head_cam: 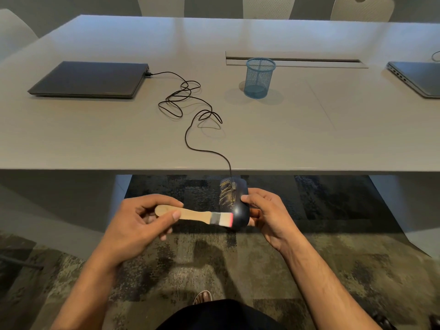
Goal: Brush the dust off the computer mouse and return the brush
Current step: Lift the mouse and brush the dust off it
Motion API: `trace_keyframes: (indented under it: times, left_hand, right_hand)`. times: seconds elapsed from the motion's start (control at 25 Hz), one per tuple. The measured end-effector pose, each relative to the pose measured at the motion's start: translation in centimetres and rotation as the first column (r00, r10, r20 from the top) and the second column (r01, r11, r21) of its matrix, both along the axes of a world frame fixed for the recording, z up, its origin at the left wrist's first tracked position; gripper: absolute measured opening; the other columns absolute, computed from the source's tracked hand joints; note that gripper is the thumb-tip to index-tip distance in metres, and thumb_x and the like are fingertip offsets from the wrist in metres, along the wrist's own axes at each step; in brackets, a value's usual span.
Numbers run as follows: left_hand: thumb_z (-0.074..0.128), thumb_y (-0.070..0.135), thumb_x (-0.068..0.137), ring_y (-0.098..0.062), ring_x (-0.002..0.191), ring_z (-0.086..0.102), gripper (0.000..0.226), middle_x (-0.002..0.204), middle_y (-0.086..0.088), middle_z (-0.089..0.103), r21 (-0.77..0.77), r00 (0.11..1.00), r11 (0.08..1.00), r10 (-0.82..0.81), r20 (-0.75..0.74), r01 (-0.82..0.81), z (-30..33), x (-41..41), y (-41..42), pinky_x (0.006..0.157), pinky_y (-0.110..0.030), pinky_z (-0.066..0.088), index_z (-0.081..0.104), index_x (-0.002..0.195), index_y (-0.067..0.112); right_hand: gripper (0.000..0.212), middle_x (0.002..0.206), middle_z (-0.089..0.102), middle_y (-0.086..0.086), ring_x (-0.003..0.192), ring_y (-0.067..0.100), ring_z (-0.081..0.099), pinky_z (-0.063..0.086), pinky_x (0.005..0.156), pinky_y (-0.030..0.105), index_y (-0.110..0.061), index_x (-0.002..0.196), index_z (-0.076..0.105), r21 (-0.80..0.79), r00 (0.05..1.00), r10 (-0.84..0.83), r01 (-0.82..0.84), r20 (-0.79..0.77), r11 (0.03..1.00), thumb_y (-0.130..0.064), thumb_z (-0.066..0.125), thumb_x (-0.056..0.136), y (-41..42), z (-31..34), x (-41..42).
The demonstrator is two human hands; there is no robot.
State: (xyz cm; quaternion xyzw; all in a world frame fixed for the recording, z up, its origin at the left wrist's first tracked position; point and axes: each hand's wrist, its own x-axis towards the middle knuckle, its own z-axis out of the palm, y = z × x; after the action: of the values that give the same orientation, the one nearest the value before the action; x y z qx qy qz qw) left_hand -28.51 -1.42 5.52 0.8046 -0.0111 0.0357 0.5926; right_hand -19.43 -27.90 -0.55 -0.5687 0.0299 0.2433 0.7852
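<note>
- closest to cam: dark clothing (221, 315) at the bottom edge w/ a sandalled foot (202, 297) poking out over patterned carpet (166, 270)
- both forearms reach fwd, hands held in the air just short of the table (119, 139) edge, above the floor
- left hand (140, 220) is closed around the wooden handle of a small brush (194, 216), thumb on top, fingers curled under
- brush lies roughly level, pointing right; metal band, then pale bristles w/ pinkish tips touching the near end of the mouse
- right hand (264, 213) is clamped on the dark computer mouse (234, 203), thumb on the top/right side, fingers behind it
- mouse is tilted up off the table, yellowish dust specks across its left half
- its black cable (190, 108) runs up over the table edge, loops around mid-table, plugs into the side of a closed dark laptop (90, 79) at far left
- blue mesh cup (259, 78) stands upright past the cable loops, looks empty, just in front of a long slot (295, 61) in the tabletop
- 2nd closed laptop (419, 78) at far right, cut off by the frame
- pale chairs (362, 8) along the far side
</note>
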Motion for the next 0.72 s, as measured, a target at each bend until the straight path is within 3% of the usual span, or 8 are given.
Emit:
trace_keyframes:
  times: [0.12, 0.24, 0.36, 0.6, 0.72]
  left_hand:
    - [0.076, 0.025, 0.076, -0.02, 0.057, 0.068, 0.019, 0.072, -0.011, 0.073, -0.004, 0.998, 0.999, 0.054, 0.01, -0.054, 0.7, 0.2, 2.1, 0.052, -0.026, 0.057, 0.08, 0.094, 0.027]
    - [0.081, 0.027, 0.078, -0.017, 0.054, 0.067, 0.017, 0.07, -0.011, 0.073, -0.035, 0.999, 0.999, -0.032, 0.025, 0.032, 1.1, 0.1, 1.4, 0.051, -0.024, 0.056, 0.08, 0.095, 0.024]
    - [0.078, 0.031, 0.074, -0.014, 0.05, 0.064, 0.02, 0.069, -0.008, 0.072, 0.032, 0.993, 0.992, -0.119, -0.016, 0.12, 0.7, 0.2, -0.2, 0.05, -0.023, 0.055, 0.079, 0.094, 0.029]
    - [0.078, 0.025, 0.072, -0.017, 0.053, 0.066, 0.021, 0.071, -0.008, 0.073, 0.063, 0.998, 0.998, 0.026, -0.059, -0.022, 0.5, 0.3, 2.7, 0.049, -0.023, 0.056, 0.08, 0.091, 0.03]
    - [0.078, 0.024, 0.072, -0.018, 0.052, 0.067, 0.021, 0.071, -0.008, 0.074, 0.045, 0.999, 0.999, 0.0, -0.034, 0.002, 0.8, 0.4, 3.1, 0.048, -0.022, 0.055, 0.08, 0.093, 0.027]
  right_hand:
    - [0.017, 0.088, 0.078, 0.008, 0.069, 0.012, 0.07, 0.054, 0.053, 0.022, -0.011, 0.096, 0.08, -0.023, 1.0, -0.006, 0.006, 0.004, 1.0, -0.01, 0.063, 0.093, -0.1, 0.0, 0.0]
    - [0.017, 0.089, 0.079, 0.009, 0.07, 0.012, 0.072, 0.054, 0.053, 0.023, -0.01, 0.096, 0.079, -0.021, 1.0, -0.008, 0.008, -0.005, 1.0, -0.009, 0.062, 0.093, -0.1, 0.2, 0.0]
    - [0.018, 0.09, 0.079, 0.011, 0.069, 0.014, 0.072, 0.054, 0.051, 0.022, -0.01, 0.095, 0.08, -0.012, 1.0, -0.007, 0.007, -0.01, 1.0, -0.008, 0.062, 0.093, 0.1, 0.4, -0.1]
    - [0.017, 0.089, 0.079, 0.01, 0.07, 0.013, 0.072, 0.055, 0.052, 0.023, -0.009, 0.097, 0.079, -0.021, 1.0, -0.024, 0.024, 0.005, 0.999, -0.008, 0.062, 0.093, -0.3, 0.4, -0.1]
    - [0.017, 0.089, 0.079, 0.009, 0.069, 0.013, 0.072, 0.054, 0.051, 0.023, -0.009, 0.098, 0.079, -0.017, 1.0, -0.019, 0.019, 0.005, 1.0, -0.008, 0.063, 0.092, -0.2, 0.3, -0.1]
